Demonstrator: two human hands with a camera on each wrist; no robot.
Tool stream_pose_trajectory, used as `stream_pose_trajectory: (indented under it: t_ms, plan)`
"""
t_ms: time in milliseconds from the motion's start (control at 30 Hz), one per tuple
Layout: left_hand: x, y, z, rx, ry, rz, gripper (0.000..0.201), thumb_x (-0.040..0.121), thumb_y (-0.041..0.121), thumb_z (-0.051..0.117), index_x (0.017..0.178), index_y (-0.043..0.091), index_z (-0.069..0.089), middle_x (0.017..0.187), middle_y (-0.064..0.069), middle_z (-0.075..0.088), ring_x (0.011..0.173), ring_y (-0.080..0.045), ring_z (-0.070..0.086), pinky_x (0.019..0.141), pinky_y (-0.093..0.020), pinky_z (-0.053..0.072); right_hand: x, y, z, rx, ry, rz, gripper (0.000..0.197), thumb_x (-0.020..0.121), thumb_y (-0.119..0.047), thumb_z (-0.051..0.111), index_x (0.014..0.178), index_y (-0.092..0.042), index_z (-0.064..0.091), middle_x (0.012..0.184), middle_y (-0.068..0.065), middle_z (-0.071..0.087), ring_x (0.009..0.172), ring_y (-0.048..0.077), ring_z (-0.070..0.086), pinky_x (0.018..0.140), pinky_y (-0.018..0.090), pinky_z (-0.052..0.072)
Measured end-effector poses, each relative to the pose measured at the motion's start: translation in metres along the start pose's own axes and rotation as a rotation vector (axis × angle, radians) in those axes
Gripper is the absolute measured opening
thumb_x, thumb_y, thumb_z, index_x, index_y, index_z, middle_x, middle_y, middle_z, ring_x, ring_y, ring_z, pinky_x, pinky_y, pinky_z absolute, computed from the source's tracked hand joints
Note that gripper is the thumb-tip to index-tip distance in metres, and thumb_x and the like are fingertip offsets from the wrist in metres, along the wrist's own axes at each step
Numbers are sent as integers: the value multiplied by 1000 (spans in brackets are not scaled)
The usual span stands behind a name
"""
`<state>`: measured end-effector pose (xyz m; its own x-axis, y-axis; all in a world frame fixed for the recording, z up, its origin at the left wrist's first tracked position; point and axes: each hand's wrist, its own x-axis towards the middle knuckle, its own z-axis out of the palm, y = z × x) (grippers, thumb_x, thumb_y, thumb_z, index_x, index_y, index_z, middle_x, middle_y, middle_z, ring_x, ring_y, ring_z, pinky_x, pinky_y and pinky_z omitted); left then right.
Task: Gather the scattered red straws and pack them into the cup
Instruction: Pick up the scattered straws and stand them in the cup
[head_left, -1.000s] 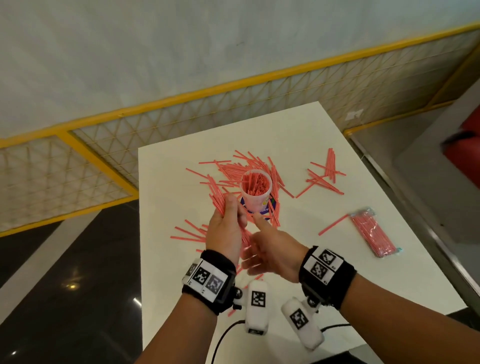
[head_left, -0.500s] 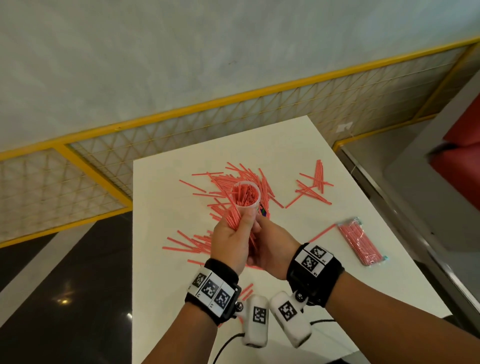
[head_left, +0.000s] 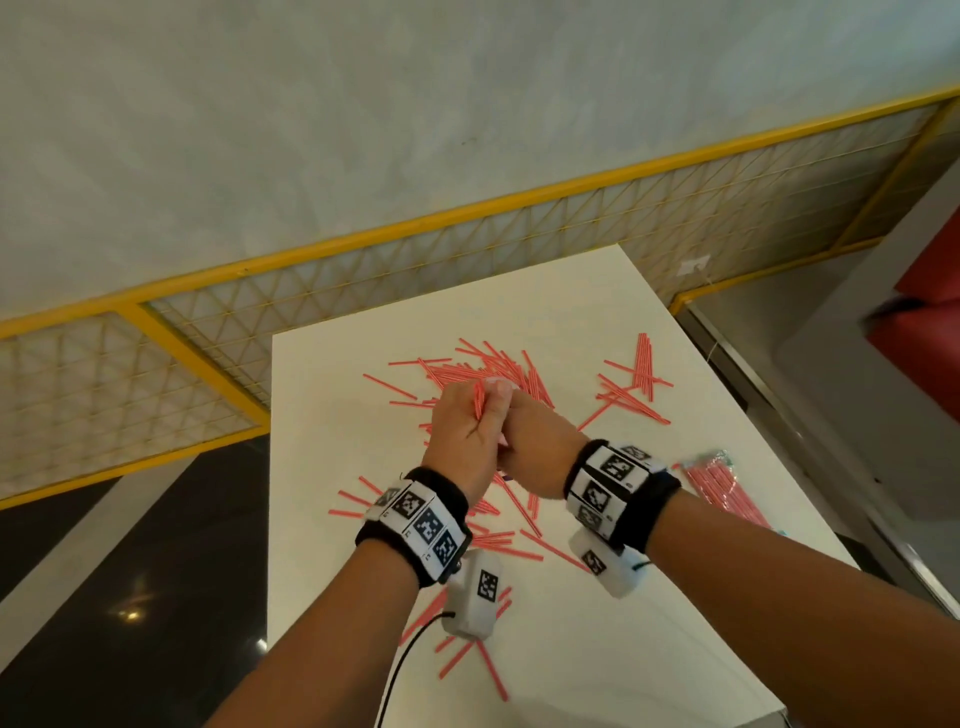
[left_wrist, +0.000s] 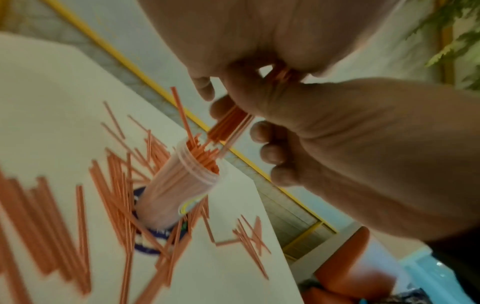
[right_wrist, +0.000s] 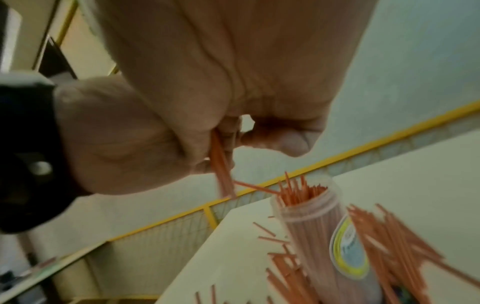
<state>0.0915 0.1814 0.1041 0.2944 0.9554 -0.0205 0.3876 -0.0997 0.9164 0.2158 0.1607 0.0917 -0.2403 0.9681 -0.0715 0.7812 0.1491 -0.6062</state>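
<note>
A clear plastic cup (left_wrist: 187, 181) packed with red straws stands on the white table (head_left: 597, 623); in the head view my hands hide it. Just above its mouth, a small bundle of red straws (left_wrist: 228, 125) points down toward the rim. My left hand (head_left: 480, 402) grips the bundle's upper part. My right hand (head_left: 519, 415) presses against the left, its fingers (left_wrist: 270, 153) curled round the same bundle. The right wrist view shows the cup (right_wrist: 311, 216) and the bundle (right_wrist: 219, 164) between both hands. Loose red straws (head_left: 483, 369) lie scattered around the cup.
More loose straws lie at the right (head_left: 631, 389) and near my wrists (head_left: 498, 540). A wrapped pack of straws (head_left: 722, 488) sits by the table's right edge. A dark round mat (left_wrist: 153, 242) lies under the cup. A yellow mesh railing (head_left: 363, 249) runs behind the table.
Both hands rose and moved forward over the cup, which they now hide in the head view. The right hand closed onto the bundle that the left hand was holding.
</note>
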Motion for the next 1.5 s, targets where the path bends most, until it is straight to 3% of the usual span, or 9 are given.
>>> stream_pose_trajectory:
  t_ms: [67,233,500,667,833,933,1067,1267,1500]
  plan:
    - [20,-6,-3,113,8,45,46,96,74,41,78,35,58,94,-3,60,96,-25,59,89,-51,54,21,1,-10,-84,-4,75,36,102,-13,41,134,-6,55,116,12,65,99,24,62,84,24,42]
    - [48,-8,-17,156,-19,2,25,98,41,61,122,33,61,119,4,54,105,-12,58,87,-21,46,54,21,-10,-127,-22,235,30,106,-27,43,96,-8,64,84,7,68,77,25,65,66,32,48]
    - [56,-36,-12,445,-79,15,16,101,28,60,98,22,74,96,4,69,92,-19,63,83,-36,51,71,34,5,-143,-157,327,32,102,-29,50,73,-18,52,66,-1,54,63,18,52,55,27,37]
    - [51,-52,-9,449,-69,-58,29,94,41,69,120,29,67,110,7,62,95,-14,62,79,-27,46,67,39,14,-48,-72,337,18,97,-31,54,105,-22,68,93,-5,69,85,17,66,80,31,56]
    - [33,-61,-12,250,263,-134,43,91,45,71,123,25,51,117,4,46,92,-13,56,71,-15,41,55,46,20,-5,-41,315,18,100,-34,59,111,-20,65,99,-1,69,92,21,66,78,30,50]
    - [36,-73,-15,107,369,-314,46,98,43,63,134,19,48,128,-1,46,84,-12,59,75,-25,46,42,46,20,132,71,311,34,93,-41,68,120,-21,61,103,-2,66,92,18,63,83,33,55]
    - [50,-89,-19,29,242,-404,49,97,46,63,140,23,53,116,-1,69,101,-22,69,95,-43,56,15,49,15,211,215,310,50,90,-44,70,135,-29,51,108,-9,56,87,6,58,77,24,49]
    - [73,-71,-15,16,235,-294,20,101,28,63,112,18,75,79,2,73,72,-16,67,68,-27,58,-44,81,27,216,256,438,33,92,-45,69,120,-30,58,102,-10,54,72,1,54,65,15,40]
    - [81,-64,1,528,-93,3,35,105,34,50,108,8,73,112,-15,67,105,-31,62,99,-42,50,-85,136,51,130,187,729,39,100,-35,56,134,-16,57,131,5,51,95,19,63,89,32,52]
